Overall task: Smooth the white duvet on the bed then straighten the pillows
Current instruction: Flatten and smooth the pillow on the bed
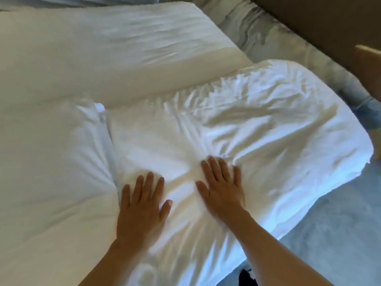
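A wrinkled white pillow [257, 124] lies in front of me at the right side of the bed. Both my hands press flat on its near half with straight, spread fingers: my left hand [142, 201] by its left edge, my right hand [222, 186] near its middle. Creases fan out from under my palms. A second white pillow [47, 157] lies against it on the left. Behind both lies a smoother white pillow [107, 48]. I cannot tell where the white duvet lies.
A pale blue-grey sheet [329, 230] shows at the right of the bed and along its head. A brown headboard [309, 19] runs across the top right. A light wooden piece of furniture [369, 67] stands at the right edge.
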